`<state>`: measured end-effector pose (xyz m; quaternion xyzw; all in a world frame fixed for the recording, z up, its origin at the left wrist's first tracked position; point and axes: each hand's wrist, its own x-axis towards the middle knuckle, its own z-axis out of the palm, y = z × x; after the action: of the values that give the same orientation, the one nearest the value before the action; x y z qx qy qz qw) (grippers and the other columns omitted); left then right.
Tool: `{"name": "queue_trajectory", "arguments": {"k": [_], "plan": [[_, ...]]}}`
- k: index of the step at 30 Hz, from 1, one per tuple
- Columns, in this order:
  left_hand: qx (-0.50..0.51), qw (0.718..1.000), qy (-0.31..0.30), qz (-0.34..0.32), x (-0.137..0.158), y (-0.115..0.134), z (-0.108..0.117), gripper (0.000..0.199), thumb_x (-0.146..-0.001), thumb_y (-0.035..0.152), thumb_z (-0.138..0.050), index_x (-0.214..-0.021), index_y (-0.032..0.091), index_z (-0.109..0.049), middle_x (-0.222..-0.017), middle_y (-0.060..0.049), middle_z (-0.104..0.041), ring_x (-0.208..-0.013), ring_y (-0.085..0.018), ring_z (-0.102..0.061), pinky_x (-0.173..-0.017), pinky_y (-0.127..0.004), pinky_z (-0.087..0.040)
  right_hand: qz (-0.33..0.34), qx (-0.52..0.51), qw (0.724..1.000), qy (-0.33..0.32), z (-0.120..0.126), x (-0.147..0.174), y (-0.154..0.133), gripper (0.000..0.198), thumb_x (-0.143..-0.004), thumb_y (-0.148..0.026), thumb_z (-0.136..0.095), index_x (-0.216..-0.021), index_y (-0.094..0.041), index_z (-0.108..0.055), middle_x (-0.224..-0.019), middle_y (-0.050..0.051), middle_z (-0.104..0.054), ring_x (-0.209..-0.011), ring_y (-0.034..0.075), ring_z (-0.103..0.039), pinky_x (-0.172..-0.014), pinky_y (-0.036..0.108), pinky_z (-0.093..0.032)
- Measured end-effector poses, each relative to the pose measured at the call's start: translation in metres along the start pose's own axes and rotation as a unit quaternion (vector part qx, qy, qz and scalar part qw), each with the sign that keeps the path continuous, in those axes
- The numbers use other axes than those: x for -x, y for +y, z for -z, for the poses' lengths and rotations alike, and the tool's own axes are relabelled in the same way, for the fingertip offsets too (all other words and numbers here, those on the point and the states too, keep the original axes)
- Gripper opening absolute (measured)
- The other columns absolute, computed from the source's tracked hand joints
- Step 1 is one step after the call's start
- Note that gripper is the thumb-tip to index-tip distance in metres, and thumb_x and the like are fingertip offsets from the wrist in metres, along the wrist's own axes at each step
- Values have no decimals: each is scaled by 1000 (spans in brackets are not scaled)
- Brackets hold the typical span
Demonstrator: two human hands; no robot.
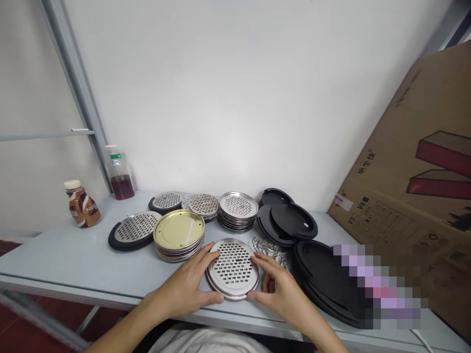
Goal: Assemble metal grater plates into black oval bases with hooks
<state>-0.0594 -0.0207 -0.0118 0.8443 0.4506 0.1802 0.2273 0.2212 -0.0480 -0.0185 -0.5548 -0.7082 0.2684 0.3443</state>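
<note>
A round silver metal disc (236, 264) with rows of slots lies near the table's front edge, on one or more round metal rims. My left hand (189, 284) grips its left side, fingers along the rim and thumb at the front. From the right, my right hand (277, 284) holds the same disc, fingertips on its edge and thumb at the front rim. Just behind it is a pile of small metal rings or clips (268, 250), too small to make out fully. A stack of gold-coloured round metal plates (178, 230) stands to the left.
Behind stands a stack of perforated silver discs (238, 206). Slotted discs in black rims (136, 228) lie left; black round trays (294, 220) are piled right. Two bottles, one brown (84, 208) and one with red liquid (122, 184), stand far left. A large cardboard box (415, 196) leans right.
</note>
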Motion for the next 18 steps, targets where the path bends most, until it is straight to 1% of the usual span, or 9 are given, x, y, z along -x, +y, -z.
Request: {"name": "queue_trajectory", "arguments": {"k": [4, 11, 15, 16, 18], "plan": [[2, 1000, 2, -3, 0, -1, -1, 90, -72, 42, -82, -150, 27, -39, -163, -9, -25, -147, -33, -27, -120, -48, -26, 7, 1, 1000, 9, 0, -1, 1, 64, -63, -37, -84, -124, -24, -69, -143, 15, -55, -111, 33, -65, -86, 42, -55], [10, 1000, 7, -5, 2, -1, -1, 87, -74, 42, -80, -150, 31, -40, -163, -7, -25, -146, -34, -29, -119, -50, -26, -2, -16, 1000, -3, 0, 0, 2, 65, -64, -36, -83, -126, -24, -68, -146, 16, -52, -99, 30, -69, -76, 39, -57], [4, 1000, 1, 2, 2, 0, 0, 88, -74, 43, -80, -151, 31, -38, -163, -7, -24, -147, -33, -27, -119, -50, -25, 2, -16, 1000, 9, -1, 1, 0, 64, -64, -35, -83, -125, -25, -69, -144, 15, -55, -95, 28, -69, -75, 39, -57], [1, 1000, -2, 3, 2, 0, 0, 88, -75, 43, -80, -151, 31, -38, -163, -7, -23, -147, -33, -27, -119, -50, -25, 5, -17, 1000, 15, -1, 2, -2, 63, -64, -35, -82, -125, -25, -69, -143, 15, -56, -91, 27, -70, -74, 38, -57], [-5, 1000, -7, 8, 1, 1, 1, 89, -75, 43, -80, -152, 30, -37, -164, -7, -22, -148, -32, -26, -120, -49, -25, 10, -21, 999, 28, 1, 4, -8, 59, -67, -35, -80, -124, -25, -69, -141, 15, -57, -77, 22, -69, -68, 36, -57]]}}
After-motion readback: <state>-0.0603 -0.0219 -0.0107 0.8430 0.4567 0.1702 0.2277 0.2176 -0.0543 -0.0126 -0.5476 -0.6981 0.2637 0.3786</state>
